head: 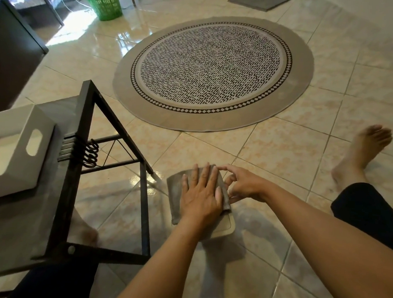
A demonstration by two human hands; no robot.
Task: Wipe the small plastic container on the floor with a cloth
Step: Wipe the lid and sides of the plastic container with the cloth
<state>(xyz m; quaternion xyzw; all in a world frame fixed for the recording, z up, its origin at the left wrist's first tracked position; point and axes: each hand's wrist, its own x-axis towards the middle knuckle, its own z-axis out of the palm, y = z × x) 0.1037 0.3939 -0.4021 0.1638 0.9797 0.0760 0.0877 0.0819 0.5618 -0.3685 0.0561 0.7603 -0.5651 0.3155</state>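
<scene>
Both forearms reached to the container point(229, 225); my left hand point(200, 194) pressed flat, fingers apart, on the cloth point(174, 188). My right hand point(243, 185) pinched its rim, so wiping was under way; next I judged a firm stroke was needed.

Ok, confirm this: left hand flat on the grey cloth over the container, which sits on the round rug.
Wrong on one point. In the head view the container sits on bare floor tiles, not the round rug. The left hand does lie flat on the grey cloth over it.
</scene>
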